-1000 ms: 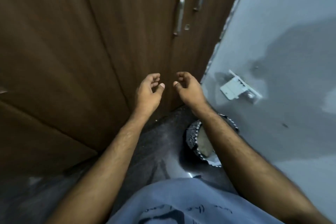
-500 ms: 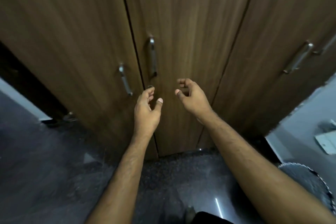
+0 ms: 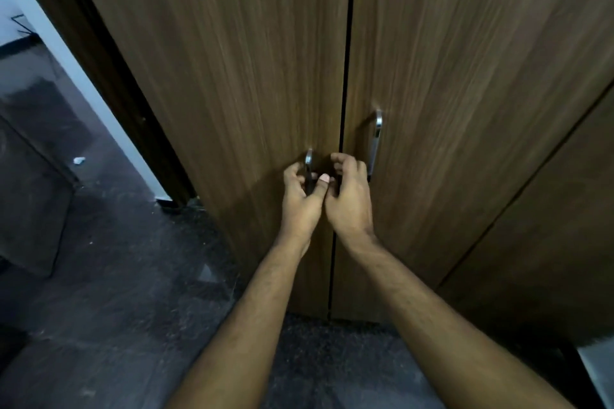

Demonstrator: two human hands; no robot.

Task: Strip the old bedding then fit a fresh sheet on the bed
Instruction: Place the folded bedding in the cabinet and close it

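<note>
No bed or bedding is in view. I stand facing a brown wooden wardrobe with two closed doors, the left door [image 3: 232, 76] and the right door [image 3: 465, 76]. My left hand [image 3: 300, 199] grips the metal handle of the left door [image 3: 309, 159], fingers curled round it and thumb up. My right hand [image 3: 349, 196] is close beside it over the seam between the doors, fingers curled. It lies just left of the right door's metal handle [image 3: 375, 139]. Whether it holds anything is hidden by its back.
A dark speckled stone floor [image 3: 116, 292] spreads left and below. A dark door frame [image 3: 109, 76] and a pale wall strip [image 3: 66, 53] lie to the left. Another wardrobe door [image 3: 548, 242] stands at the right. A small white scrap [image 3: 78, 160] lies on the floor.
My view has swung left from the grey wall to the wardrobe doors. Both hands have moved forward and together, and the left hand has closed on the left door handle.
</note>
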